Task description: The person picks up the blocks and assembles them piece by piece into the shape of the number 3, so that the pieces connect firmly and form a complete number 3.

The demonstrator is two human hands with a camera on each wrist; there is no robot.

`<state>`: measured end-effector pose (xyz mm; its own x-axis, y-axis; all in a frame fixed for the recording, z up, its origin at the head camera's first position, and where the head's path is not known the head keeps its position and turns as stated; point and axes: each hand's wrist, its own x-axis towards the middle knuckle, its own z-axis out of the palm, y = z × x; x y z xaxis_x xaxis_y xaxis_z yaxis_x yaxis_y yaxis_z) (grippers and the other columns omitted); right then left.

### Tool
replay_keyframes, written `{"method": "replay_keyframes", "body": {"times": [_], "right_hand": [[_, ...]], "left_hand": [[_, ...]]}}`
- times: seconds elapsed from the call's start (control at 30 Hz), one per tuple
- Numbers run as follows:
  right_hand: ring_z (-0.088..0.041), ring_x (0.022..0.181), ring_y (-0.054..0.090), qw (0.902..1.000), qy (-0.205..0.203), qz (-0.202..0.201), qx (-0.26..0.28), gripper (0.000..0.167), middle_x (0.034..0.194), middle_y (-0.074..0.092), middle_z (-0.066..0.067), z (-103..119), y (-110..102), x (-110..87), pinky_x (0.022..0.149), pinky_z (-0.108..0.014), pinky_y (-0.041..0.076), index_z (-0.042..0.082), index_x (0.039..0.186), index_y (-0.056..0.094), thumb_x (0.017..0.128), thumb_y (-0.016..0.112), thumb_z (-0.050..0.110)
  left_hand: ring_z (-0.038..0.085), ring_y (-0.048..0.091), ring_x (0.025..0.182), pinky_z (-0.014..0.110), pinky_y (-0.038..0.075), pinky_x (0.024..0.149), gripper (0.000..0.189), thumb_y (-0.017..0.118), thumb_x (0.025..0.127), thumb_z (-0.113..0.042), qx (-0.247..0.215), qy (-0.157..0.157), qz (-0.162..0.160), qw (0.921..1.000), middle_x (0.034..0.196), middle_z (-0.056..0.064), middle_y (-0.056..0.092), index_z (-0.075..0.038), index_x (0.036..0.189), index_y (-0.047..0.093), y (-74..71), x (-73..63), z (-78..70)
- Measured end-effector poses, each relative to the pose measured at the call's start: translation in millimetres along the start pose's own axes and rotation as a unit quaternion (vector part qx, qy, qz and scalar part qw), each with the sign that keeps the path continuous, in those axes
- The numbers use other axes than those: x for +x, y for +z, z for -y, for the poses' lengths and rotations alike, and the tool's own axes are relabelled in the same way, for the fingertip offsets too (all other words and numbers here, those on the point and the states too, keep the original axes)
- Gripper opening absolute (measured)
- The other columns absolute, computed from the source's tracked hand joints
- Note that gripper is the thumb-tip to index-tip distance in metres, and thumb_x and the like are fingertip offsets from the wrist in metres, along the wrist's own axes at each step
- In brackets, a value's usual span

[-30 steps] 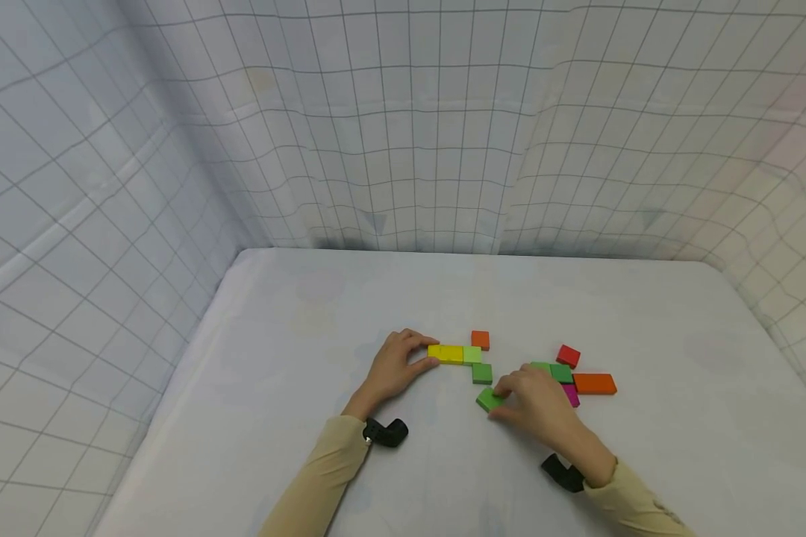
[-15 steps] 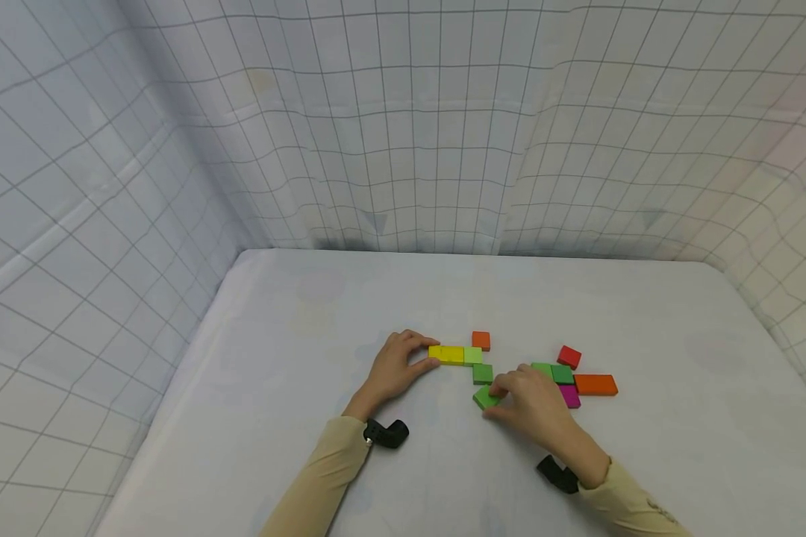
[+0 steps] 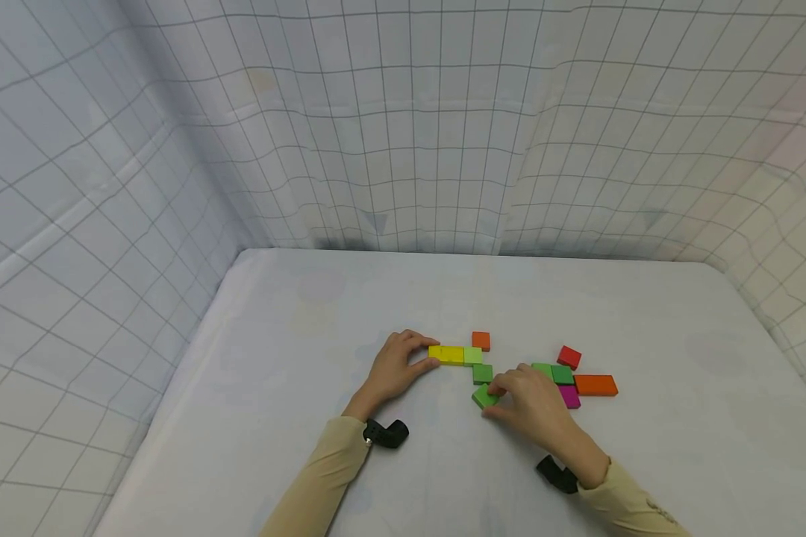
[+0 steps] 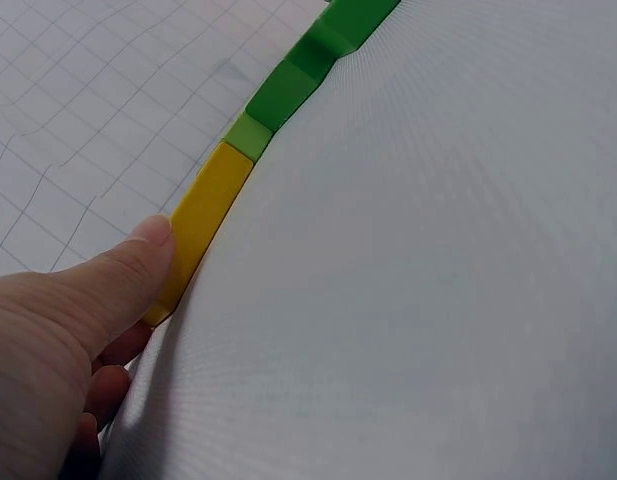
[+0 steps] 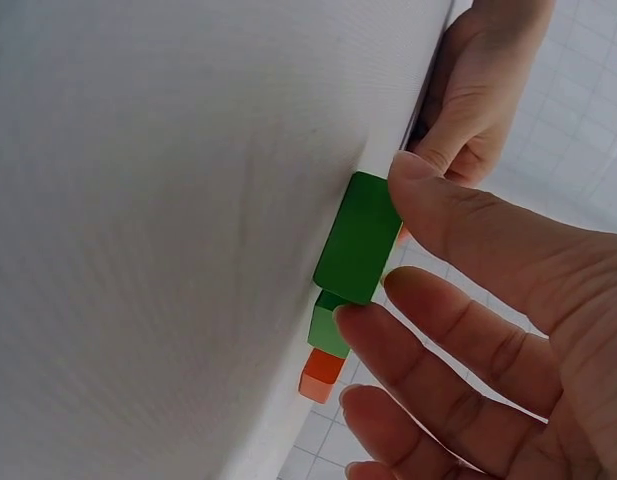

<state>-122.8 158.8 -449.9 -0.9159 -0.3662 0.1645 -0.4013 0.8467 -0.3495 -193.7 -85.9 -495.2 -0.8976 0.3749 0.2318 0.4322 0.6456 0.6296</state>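
Observation:
My left hand [image 3: 392, 365] pinches the left end of a flat yellow block [image 3: 450, 355] between thumb and fingers. A small light green block [image 3: 472, 356] adjoins that yellow block's right end, and a green square block [image 3: 482, 374] sits at its near corner. With thumb and fingertips my right hand [image 3: 537, 403] pinches another green block [image 3: 483, 397], turned diagonally, its far corner right at the green square. In the right wrist view the held green block [image 5: 358, 240] shows its long face. The thumb [image 4: 138, 265] lies along the yellow block's side in the left wrist view.
An orange square block [image 3: 480, 341] lies beyond the light green one. Past my right hand are a light green block [image 3: 542, 369], partly hidden, a dark green block [image 3: 562, 374], a red block [image 3: 569, 356], a magenta block [image 3: 569, 396] and a long orange block [image 3: 595, 385].
My right hand has slid the green block slightly left, up to the green square, and then nearly stopped. The left hand keeps its place on the yellow block.

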Motion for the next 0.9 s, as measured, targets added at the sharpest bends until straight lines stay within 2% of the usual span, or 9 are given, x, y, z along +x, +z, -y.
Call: {"method": "replay_keyframes", "body": {"times": [0.27,0.4,0.53,0.63,0.77,0.9], "right_hand": [[-0.010,0.070,0.049,0.9998,-0.012,-0.012,0.002,0.028,0.075,0.062,0.010,-3,-3,-0.2,0.064,-0.028,0.043,0.018,0.081,0.072,0.065,0.088,0.035],[-0.013,0.072,0.054,0.9984,-0.016,-0.050,0.021,0.023,0.077,0.064,0.009,-15,-17,1.3,0.063,-0.029,0.045,0.017,0.082,0.074,0.071,0.084,0.033],[-0.018,0.072,0.056,0.9962,-0.003,-0.082,0.029,0.013,0.078,0.065,0.005,-36,-39,1.3,0.060,-0.033,0.045,0.013,0.083,0.074,0.078,0.080,0.023],[-0.020,0.074,0.058,0.9975,0.027,-0.059,0.028,0.012,0.081,0.066,0.002,-51,-53,-1.0,0.061,-0.037,0.046,0.009,0.088,0.074,0.080,0.077,0.018],[-0.018,0.074,0.057,0.9971,0.066,0.008,0.036,0.018,0.083,0.065,0.001,-64,-66,-3.8,0.060,-0.036,0.045,0.007,0.092,0.072,0.079,0.077,0.018],[-0.015,0.071,0.054,0.9942,0.085,0.053,0.040,0.019,0.080,0.062,0.004,-68,-68,-5.8,0.060,-0.034,0.043,0.011,0.085,0.070,0.078,0.078,0.028]], "left_hand": [[0.016,0.048,0.093,0.034,0.040,0.082,0.033,0.070,0.086,-0.032,0.001,-0.001,0.001,1.0000,0.110,-0.002,0.059,-0.018,0.116,0.068,-0.4,0.1,0.2],[0.016,0.048,0.093,0.034,0.039,0.082,0.033,0.069,0.087,-0.033,0.001,0.003,0.000,1.0000,0.109,-0.002,0.059,-0.018,0.116,0.068,-0.2,0.3,0.7],[0.016,0.047,0.092,0.033,0.038,0.081,0.033,0.070,0.087,-0.032,-0.001,0.001,0.001,1.0000,0.108,-0.002,0.059,-0.018,0.117,0.067,-0.3,0.9,0.7],[0.016,0.047,0.092,0.033,0.039,0.081,0.033,0.070,0.087,-0.032,0.001,0.000,0.002,1.0000,0.108,-0.002,0.059,-0.018,0.116,0.068,-0.7,1.0,0.1],[0.017,0.047,0.093,0.034,0.039,0.082,0.033,0.069,0.087,-0.032,0.003,0.001,0.002,1.0000,0.109,-0.001,0.059,-0.018,0.116,0.068,-1.1,0.8,-0.2],[0.017,0.048,0.094,0.034,0.039,0.082,0.032,0.069,0.087,-0.031,0.001,0.002,0.001,1.0000,0.109,-0.001,0.059,-0.017,0.116,0.068,-1.1,0.6,-0.4]]}}
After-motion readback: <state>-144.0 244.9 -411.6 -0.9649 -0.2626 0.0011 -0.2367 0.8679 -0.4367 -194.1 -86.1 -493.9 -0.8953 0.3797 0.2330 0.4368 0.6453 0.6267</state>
